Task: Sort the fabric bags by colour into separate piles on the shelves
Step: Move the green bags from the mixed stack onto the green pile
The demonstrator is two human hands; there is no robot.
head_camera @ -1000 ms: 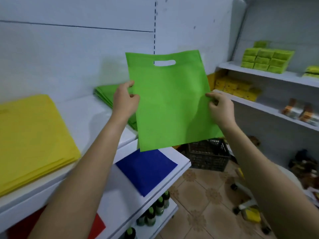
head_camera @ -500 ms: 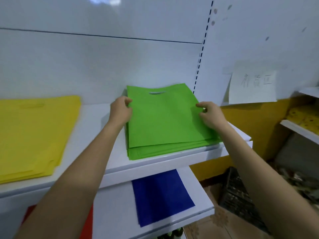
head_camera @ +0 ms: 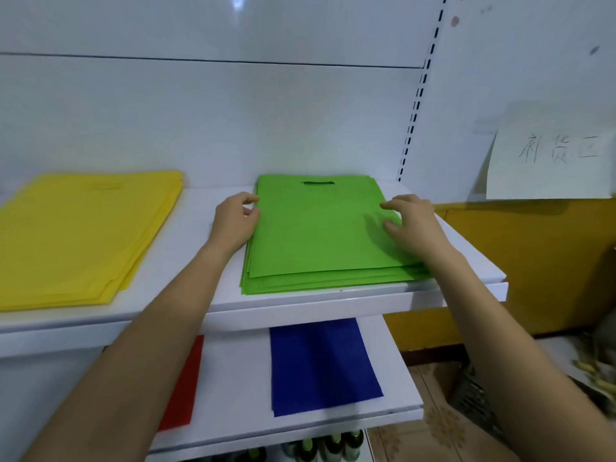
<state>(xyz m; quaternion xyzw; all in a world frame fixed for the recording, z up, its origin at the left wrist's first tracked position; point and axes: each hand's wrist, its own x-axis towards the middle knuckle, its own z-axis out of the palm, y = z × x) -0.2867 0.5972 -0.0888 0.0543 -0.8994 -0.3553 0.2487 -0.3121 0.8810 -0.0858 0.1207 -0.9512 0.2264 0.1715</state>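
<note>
Green flat fabric bag [head_camera: 320,228] atop green pile [head_camera: 300,284], upper white shelf [head_camera: 300,303] — R hand [head_camera: 411,228] fingers flat on it, L hand [head_camera: 233,221] curled at edge, grip unclear. Yellow fabric pile [head_camera: 83,235], blue bag [head_camera: 320,365], red bag [head_camera: 183,388] placed — leftovers unseen.

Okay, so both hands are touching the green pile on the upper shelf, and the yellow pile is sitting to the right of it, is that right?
Not quite. The yellow pile lies to the left of the green pile, not to its right, as the head view shows. The rest holds: the left hand and the right hand both touch the green pile on the upper shelf.
</note>
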